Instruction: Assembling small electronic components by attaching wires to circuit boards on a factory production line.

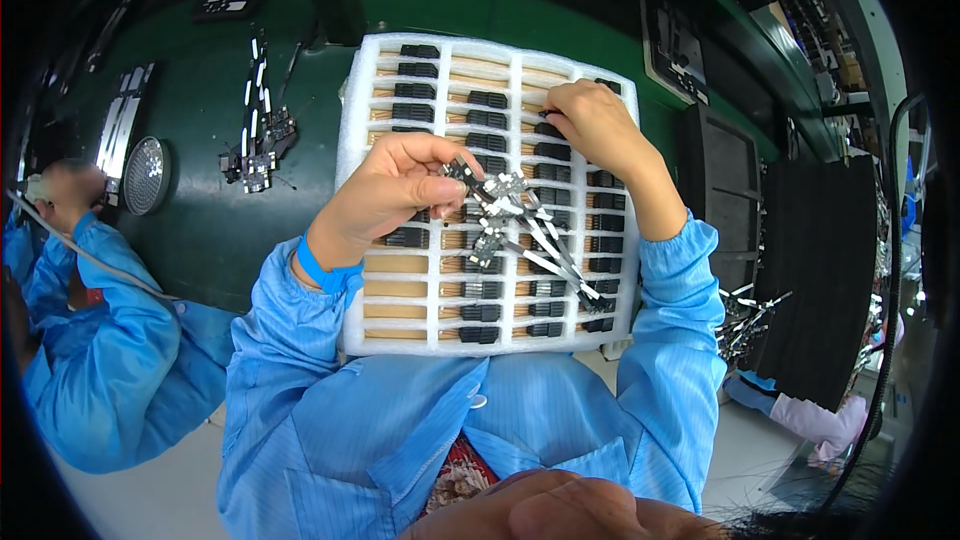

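Observation:
A white foam tray (510,345) lies in front of me, split into narrow slots holding black block-shaped parts with copper-coloured strips. Over its middle, my left hand (395,185) pinches a bundle of small black circuit boards (492,202) between thumb and fingers. Black-and-white flat strips (550,248) trail from that bundle across the slots, down to the right. Toward the tray's far right, my right hand (598,125) has its thumb and fingers closed at a slot, on a small black part (547,114) mostly covered by the fingertips.
On the green bench (200,230), another board bundle (257,145) lies left of the tray, near a round metal mesh object (147,176). A co-worker in a blue sleeve (120,290) sits at the left. Dark trays (725,190) and a loose strip pile (745,320) are at the right.

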### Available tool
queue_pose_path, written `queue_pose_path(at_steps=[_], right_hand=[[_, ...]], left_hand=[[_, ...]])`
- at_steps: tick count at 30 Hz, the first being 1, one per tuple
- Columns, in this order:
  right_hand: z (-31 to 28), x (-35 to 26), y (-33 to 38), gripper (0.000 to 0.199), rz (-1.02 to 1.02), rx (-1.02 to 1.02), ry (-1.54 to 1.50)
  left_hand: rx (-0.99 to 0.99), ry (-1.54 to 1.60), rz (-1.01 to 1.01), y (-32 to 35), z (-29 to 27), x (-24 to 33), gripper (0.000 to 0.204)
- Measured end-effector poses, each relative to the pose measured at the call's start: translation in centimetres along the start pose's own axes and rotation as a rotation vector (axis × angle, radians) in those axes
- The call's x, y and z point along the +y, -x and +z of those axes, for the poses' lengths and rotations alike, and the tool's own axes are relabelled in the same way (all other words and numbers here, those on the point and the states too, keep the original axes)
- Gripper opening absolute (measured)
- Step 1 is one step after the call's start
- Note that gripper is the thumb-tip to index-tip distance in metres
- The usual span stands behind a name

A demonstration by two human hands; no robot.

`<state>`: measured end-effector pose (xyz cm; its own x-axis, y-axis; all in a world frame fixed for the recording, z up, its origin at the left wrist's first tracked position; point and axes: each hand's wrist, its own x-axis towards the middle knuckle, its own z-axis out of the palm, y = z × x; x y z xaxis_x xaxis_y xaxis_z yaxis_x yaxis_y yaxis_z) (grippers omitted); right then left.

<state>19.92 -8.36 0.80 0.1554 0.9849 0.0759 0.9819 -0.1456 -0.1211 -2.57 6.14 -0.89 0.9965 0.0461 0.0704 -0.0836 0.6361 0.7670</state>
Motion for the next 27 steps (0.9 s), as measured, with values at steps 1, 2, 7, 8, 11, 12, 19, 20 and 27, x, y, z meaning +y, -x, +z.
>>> queue_pose_path(at_steps=[1,2,7,8,11,12,19,20,27], right_hand=[[0.0,0.0,0.0,0.009,0.0,0.001,0.0],[-0.1,-0.1,0.0,0.011,-0.007,0.03,-0.058],[-0.3,0.1,0.2,0.018,-0.021,0.06,-0.072],[-0.6,-0.1,0.2,0.018,0.0,0.081,-0.152],[-1.5,-1.4,0.7,0.018,0.142,0.136,-0.55],[-1.8,-2.1,1.1,0.019,0.269,0.171,-0.869],[-2.5,-6.0,1.6,0.016,0.193,0.066,-1.579],[-2.5,-6.3,1.6,0.013,0.187,0.063,-1.623],[-1.9,-7.4,1.7,0.01,0.186,0.047,-1.503]], left_hand=[[-0.024,0.02,-0.028,0.1,0.1,0.1,0.028],[-0.048,0.039,-0.056,0.2,0.1,0.1,0.028],[-0.133,0.092,-0.076,0.4,0.1,0.3,0.03],[-0.143,0.096,-0.106,0.6,0.1,0.4,0.03],[-0.163,0.161,-0.136,0.6,0.0,0.6,0.029],[-0.162,0.16,-0.136,0.6,-0.1,0.7,0.029],[-0.322,0.532,-0.039,0.9,-0.9,0.4,0.031],[-0.363,0.541,-0.02,0.9,-1.0,0.4,0.031],[0.035,-0.176,-0.294,-0.1,0.7,0.5,0.026]])
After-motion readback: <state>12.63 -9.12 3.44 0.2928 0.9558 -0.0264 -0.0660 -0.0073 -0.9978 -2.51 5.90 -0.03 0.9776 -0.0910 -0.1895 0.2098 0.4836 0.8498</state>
